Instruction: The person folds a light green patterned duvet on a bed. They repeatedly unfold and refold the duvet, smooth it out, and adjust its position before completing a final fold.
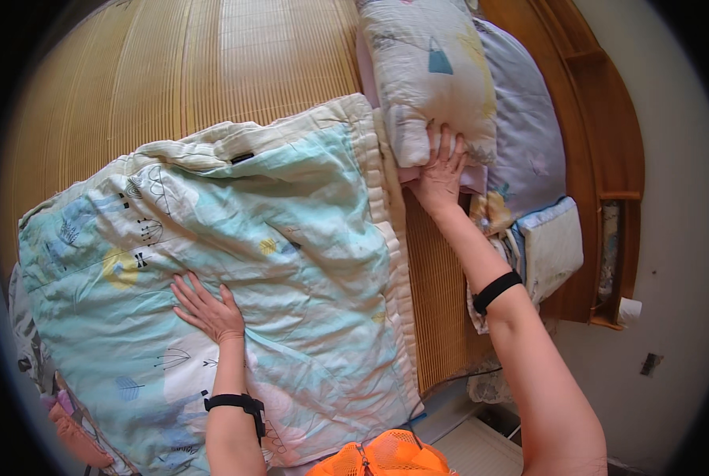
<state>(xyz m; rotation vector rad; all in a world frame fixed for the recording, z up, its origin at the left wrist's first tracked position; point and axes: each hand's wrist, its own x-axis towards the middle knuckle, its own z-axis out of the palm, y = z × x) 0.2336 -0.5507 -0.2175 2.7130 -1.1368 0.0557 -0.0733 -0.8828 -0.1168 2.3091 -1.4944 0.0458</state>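
A pale turquoise quilt (315, 214) with drawn patterns and a cream border lies spread and wrinkled over the bed. My left hand (211, 311) rests flat on it, fingers stretched out. To the right, my right hand (440, 181) presses against the near end of a white patterned pillow (434, 87). Its fingers are spread over the pillow's fabric and do not wrap round it. Pink cloth (473, 179) shows beneath that pillow, beside my right hand.
A bamboo mat (148, 71) covers the bed. Right of the white pillow lie a lavender pillow (529, 135) and a folded pale cloth item (557, 246). A wooden headboard (596, 127) with shelves stands along the wall. Crumpled fabrics (76, 436) sit at the lower left.
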